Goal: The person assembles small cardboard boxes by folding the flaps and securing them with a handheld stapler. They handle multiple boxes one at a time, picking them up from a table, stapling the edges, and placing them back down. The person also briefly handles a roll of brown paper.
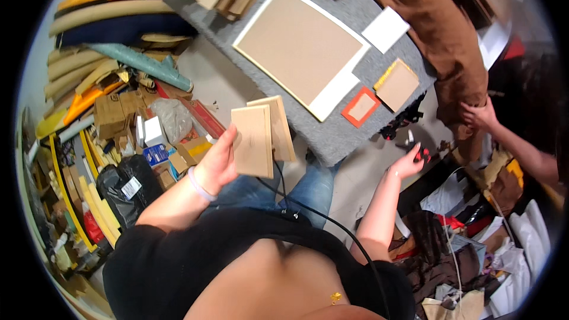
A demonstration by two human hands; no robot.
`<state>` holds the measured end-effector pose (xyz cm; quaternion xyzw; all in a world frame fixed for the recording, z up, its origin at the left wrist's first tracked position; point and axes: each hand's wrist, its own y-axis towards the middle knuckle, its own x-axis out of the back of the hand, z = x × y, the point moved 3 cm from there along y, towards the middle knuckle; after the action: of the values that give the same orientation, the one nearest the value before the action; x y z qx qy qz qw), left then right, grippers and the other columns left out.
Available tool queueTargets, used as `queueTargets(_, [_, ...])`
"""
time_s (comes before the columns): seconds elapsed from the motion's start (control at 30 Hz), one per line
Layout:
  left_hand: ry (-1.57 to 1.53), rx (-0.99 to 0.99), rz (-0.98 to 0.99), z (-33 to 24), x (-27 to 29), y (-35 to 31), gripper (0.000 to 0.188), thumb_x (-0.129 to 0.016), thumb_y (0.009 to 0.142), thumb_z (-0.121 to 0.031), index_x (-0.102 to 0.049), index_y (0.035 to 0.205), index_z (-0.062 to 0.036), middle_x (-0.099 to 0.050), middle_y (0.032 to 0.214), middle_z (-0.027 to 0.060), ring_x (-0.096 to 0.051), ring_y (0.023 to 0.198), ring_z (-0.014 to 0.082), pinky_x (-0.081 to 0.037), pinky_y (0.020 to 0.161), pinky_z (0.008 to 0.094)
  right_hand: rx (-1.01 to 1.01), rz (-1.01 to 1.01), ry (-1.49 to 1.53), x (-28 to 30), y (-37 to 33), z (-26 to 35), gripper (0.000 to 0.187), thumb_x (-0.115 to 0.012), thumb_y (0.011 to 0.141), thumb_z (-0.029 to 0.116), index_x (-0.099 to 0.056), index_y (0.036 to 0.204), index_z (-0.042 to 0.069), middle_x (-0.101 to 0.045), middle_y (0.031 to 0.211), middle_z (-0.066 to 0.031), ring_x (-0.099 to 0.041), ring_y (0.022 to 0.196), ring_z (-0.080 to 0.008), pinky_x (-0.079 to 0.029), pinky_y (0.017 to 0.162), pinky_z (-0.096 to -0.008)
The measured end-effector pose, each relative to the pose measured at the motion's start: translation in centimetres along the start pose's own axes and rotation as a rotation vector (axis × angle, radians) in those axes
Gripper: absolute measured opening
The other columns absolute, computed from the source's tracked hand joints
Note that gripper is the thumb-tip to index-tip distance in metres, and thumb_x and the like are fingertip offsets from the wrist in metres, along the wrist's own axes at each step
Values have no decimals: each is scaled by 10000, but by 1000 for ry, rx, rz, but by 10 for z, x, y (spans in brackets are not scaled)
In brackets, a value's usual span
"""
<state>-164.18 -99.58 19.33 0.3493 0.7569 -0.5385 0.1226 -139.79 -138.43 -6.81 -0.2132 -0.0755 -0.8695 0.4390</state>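
Hands hold boards left — apparently red-black scissors right.

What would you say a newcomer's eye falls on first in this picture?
Probably the large tan rectangular panel with pale edges, lying on the grey cloth-covered table. Next, perhaps, the flat tan rectangular boards in the left hand and the black-and-red handheld tool in the right hand.

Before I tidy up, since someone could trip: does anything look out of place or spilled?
Yes: at lower right, crumpled scraps lie in a jumbled heap, untidy compared with the beige panel lying flat on the grey table.
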Motion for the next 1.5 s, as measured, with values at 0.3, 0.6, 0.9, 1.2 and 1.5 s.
queueTargets(0.3, [-75, -174, 22, -205, 99, -48, 688, -474, 1006, -568, -388, 1487, -85, -527, 1436, 96, -538, 1299, 242, -480, 1055, 440, -84, 494, 286, -10, -216, 234, 316, -658, 989, 275, -612, 1171, 20, -676, 986, -31, -606, 865, -100, -498, 792, -273])
queueTargets(0.6, [-41, -456, -9, -448, 206, -91, 722, -414, 1012, -610, -375, 1480, -62, -529, 1412, 131, -541, 1290, 260, -465, 1074, 419, -428, 1117, 493, -205, -484, 402, 469, -582, 1000, 410, -540, 1362, 114, -656, 1182, -6, -640, 985, -137, -499, 783, -293])
queueTargets(0.9, [-381, -507, -78, -523, 251, -114, 713, -446, 988, -583, -450, 1447, -36, -540, 1410, 133, -517, 1307, 277, -400, 1104, 428, -777, 1492, 878, -295, -539, 511, 642, -544, 950, 585, -587, 1333, 72, -602, 1366, -116, -581, 1238, -327, -411, 1101, -507])
queueTargets(1.2, [-554, -690, -229, -584, 296, -157, 553, -453, 1005, -501, -523, 1386, -106, -587, 1360, 88, -545, 1269, 265, -432, 1061, 451, -639, 1609, 753, -415, -562, 593, 565, -520, 983, 503, -560, 1367, 91, -597, 1373, -132, -572, 1261, -324, -420, 1108, -494])
queueTargets(1.5, [-633, -649, -240, -724, 411, -130, 660, -470, 986, -552, -486, 1428, -63, -554, 1406, 100, -512, 1311, 273, -388, 1109, 438, -711, 1936, 442, -563, -792, 581, 520, -470, 1010, 476, -542, 1345, 85, -681, 1104, -121, -689, 898, -259, -567, 746, -349])
